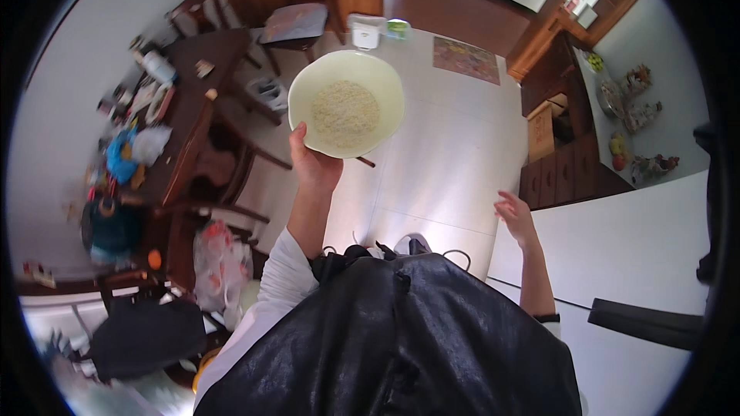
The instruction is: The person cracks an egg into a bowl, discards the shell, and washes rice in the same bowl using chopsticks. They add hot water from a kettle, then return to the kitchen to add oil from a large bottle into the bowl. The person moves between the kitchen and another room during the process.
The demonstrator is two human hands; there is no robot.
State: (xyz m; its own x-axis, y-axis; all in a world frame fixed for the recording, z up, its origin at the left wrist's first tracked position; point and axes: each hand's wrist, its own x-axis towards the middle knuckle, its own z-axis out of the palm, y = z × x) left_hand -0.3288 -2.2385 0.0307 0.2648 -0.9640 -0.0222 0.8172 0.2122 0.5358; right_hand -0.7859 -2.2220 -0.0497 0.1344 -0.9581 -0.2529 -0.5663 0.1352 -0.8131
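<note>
My left hand (315,162) grips a pale green bowl (390,89) by its near rim, the thumb over the edge and the fingers hidden underneath. Pale grains that look like uncooked rice (346,112) cover the bottom of the bowl. Over the floor to the right, my right hand (515,216) hangs in the air with nothing in it and its fingers partly spread. It is nearest to a large white cabinet or appliance (607,242), and whether it touches that surface cannot be told.
A dark wooden table (193,75) with bottles and bags stands on the left, with wooden chairs (243,167) beside it. A wooden sideboard (569,167) bearing fruit and ornaments is on the right. Ahead lie a white bin-like container (365,37) and a patterned mat (465,60).
</note>
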